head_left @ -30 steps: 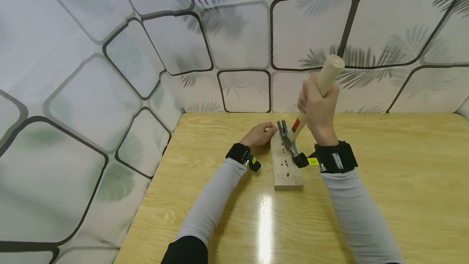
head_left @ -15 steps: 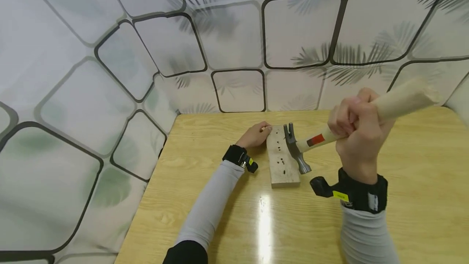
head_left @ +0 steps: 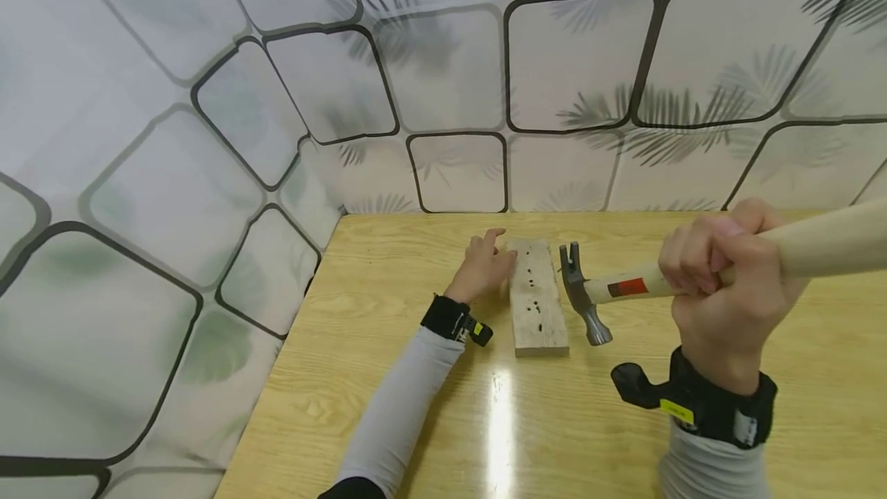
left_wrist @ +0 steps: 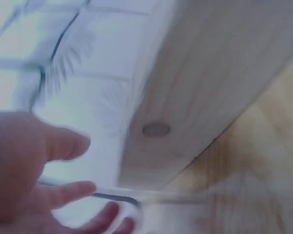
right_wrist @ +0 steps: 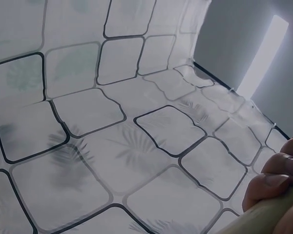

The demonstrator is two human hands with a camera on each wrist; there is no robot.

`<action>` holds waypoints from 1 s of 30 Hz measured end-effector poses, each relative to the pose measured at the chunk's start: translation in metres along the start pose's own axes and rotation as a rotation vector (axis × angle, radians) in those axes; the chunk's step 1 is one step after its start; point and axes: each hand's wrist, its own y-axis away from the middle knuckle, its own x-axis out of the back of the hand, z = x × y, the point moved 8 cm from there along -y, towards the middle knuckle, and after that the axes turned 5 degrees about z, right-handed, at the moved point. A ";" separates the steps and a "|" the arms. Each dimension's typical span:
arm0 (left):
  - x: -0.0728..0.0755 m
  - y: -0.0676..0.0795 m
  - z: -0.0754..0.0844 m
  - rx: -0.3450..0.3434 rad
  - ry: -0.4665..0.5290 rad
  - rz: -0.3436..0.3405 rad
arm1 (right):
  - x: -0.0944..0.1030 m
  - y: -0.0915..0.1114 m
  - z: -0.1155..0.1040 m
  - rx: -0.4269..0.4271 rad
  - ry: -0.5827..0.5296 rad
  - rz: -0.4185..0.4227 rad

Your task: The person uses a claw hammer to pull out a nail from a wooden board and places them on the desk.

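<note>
A claw hammer (head_left: 584,297) with a pale wooden handle and a red-and-black band is gripped by my right hand (head_left: 728,291), its head in the air just right of the board. A thin sliver shows at the claw, too small to name. The wooden board (head_left: 547,333), dotted with several dark holes, lies lengthwise on the table. Along its far left edge is my left hand (head_left: 480,268), fingers loosely extended. In the left wrist view, the fingers (left_wrist: 71,192) are spread, and an oval mark shows on the board (left_wrist: 200,92). Right fingers (right_wrist: 271,187) wrap the handle (right_wrist: 259,217) in the right wrist view.
The wood-grain table (head_left: 388,329) runs back to a wall covering (head_left: 457,83) patterned with dark outlines and leaves. Another patterned side (head_left: 138,252) closes off the left. A bright light reflection (head_left: 500,430) lies on the tabletop.
My right hand has carried the hammer from above the board to the right, its handle tilting toward level. My left hand's fingers have loosened and spread at the board's edge.
</note>
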 end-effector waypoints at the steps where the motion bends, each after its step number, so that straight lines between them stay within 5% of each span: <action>1: 0.002 0.006 0.009 -0.056 -0.016 0.026 | 0.000 0.000 -0.001 0.001 0.001 -0.004; 7: 0.009 0.046 0.083 -0.554 -0.036 0.045 | 0.000 0.000 -0.003 0.011 -0.016 -0.007; 10: 0.010 0.059 0.108 -0.691 -0.077 0.054 | -0.001 0.000 -0.004 0.014 -0.026 0.000; 18: 0.004 0.065 0.114 -0.646 -0.120 0.024 | -0.008 0.003 -0.006 0.010 -0.039 0.009; 30: 0.006 0.062 0.122 -0.697 -0.108 0.060 | -0.008 0.003 -0.010 0.013 -0.064 0.032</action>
